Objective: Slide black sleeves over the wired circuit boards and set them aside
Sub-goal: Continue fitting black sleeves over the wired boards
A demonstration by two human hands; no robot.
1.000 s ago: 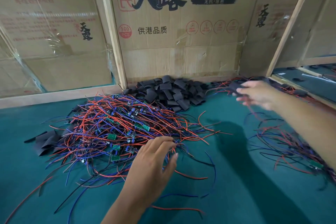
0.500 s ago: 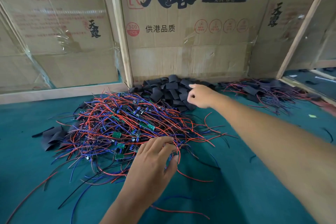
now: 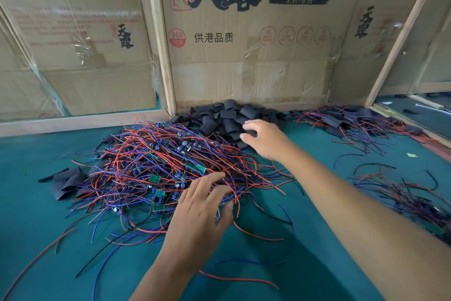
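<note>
A tangled heap of red, blue and black wires with small green circuit boards [image 3: 156, 161] lies on the green mat. Behind it, a pile of black sleeves [image 3: 219, 117] leans against the cardboard wall. My right hand [image 3: 266, 140] reaches over the heap to the front edge of the sleeve pile, where finger and thumb pinch one black sleeve [image 3: 251, 133]. My left hand [image 3: 202, 205] lies palm down on the near right edge of the wire heap, its fingers spread and slightly bent over the wires.
Sleeved boards with wires [image 3: 341, 120] lie at the back right, and another wire bundle [image 3: 410, 198] at the right. A few flat black sleeves [image 3: 66, 181] lie left of the heap. Cardboard walls [image 3: 244, 68] with wooden posts close the back. Green mat [image 3: 48, 239] at front.
My right hand swung from the far-right pile to the black sleeve pile and took a sleeve between finger and thumb. My left hand stayed on the wire heap, fingers spreading a little.
</note>
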